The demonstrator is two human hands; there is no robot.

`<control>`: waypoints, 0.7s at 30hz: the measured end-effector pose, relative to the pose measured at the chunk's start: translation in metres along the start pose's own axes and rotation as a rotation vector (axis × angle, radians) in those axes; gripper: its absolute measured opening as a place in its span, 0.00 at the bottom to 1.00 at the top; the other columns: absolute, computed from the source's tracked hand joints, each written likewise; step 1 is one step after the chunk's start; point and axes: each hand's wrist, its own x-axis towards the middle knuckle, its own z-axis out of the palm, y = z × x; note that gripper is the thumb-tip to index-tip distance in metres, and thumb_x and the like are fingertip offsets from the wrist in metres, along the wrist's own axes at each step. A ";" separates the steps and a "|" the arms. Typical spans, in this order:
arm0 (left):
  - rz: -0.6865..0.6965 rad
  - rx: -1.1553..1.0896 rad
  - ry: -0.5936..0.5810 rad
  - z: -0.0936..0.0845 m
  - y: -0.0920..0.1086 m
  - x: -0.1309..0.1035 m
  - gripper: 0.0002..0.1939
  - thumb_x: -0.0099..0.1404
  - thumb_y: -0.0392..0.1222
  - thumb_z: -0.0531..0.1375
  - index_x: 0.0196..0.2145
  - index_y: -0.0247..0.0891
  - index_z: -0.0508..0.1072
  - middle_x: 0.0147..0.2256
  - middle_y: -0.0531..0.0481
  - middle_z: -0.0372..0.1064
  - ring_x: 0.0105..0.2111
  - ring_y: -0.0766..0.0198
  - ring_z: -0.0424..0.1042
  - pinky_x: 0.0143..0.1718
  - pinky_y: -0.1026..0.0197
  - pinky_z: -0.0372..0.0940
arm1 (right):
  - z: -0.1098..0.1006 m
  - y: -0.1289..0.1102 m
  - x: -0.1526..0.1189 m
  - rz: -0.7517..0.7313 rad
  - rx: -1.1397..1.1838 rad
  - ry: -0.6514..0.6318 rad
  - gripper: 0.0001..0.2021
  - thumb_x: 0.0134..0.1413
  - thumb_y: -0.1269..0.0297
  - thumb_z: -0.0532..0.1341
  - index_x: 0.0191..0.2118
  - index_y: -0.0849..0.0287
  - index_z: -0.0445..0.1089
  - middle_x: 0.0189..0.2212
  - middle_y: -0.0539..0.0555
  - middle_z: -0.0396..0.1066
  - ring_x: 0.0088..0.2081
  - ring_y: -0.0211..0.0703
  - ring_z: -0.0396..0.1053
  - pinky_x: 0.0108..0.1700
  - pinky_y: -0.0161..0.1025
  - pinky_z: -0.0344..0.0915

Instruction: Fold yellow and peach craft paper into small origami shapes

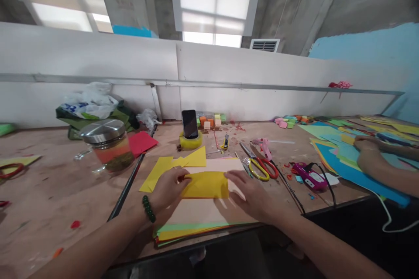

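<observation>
A yellow paper piece [205, 185] is held between my two hands above a stack of coloured sheets [203, 212] with a pale pink sheet on top. My left hand [168, 188], below a dark green bead bracelet [148, 209], pinches the paper's left end between thumb and fingers. At the right end, my right hand [248, 192] touches the paper's upper corner with its fingertips, the fingers bent and slightly spread. More yellow paper [193, 158] lies just behind, partly on the stack.
Scissors [260, 168], a pink glue gun [263, 147] and a purple device [309, 176] lie to the right. Behind stand a phone [190, 124] on a tape roll [190, 140] and a cutter [225, 141]. A glass jar [109, 146] is left. Another person's arm [379, 161] rests far right.
</observation>
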 end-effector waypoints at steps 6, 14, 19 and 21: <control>0.284 -0.065 0.204 -0.017 0.010 0.005 0.11 0.66 0.38 0.51 0.31 0.39 0.72 0.30 0.48 0.71 0.32 0.61 0.70 0.35 0.60 0.65 | -0.009 0.014 0.042 -0.104 0.011 0.296 0.11 0.55 0.64 0.63 0.45 0.56 0.68 0.47 0.60 0.70 0.51 0.51 0.67 0.50 0.52 0.68; 0.586 0.167 -0.040 -0.016 -0.010 -0.014 0.10 0.55 0.31 0.53 0.35 0.40 0.68 0.34 0.46 0.73 0.35 0.57 0.71 0.38 0.57 0.66 | 0.012 0.010 0.030 -0.528 -0.041 0.220 0.07 0.50 0.76 0.57 0.34 0.58 0.64 0.43 0.61 0.74 0.44 0.48 0.70 0.45 0.46 0.70; 0.438 0.221 -0.276 -0.005 -0.006 -0.017 0.20 0.53 0.29 0.55 0.43 0.40 0.72 0.42 0.45 0.75 0.42 0.54 0.72 0.44 0.54 0.66 | 0.025 0.011 0.016 -0.312 0.142 0.017 0.08 0.47 0.76 0.60 0.34 0.58 0.64 0.45 0.62 0.74 0.45 0.46 0.71 0.44 0.43 0.70; 0.394 0.218 -0.300 -0.005 -0.002 -0.016 0.19 0.55 0.29 0.55 0.43 0.40 0.74 0.42 0.45 0.75 0.42 0.55 0.72 0.44 0.55 0.66 | 0.022 0.010 0.016 -0.181 0.180 -0.069 0.14 0.45 0.78 0.60 0.40 0.59 0.67 0.44 0.60 0.74 0.45 0.45 0.71 0.45 0.42 0.70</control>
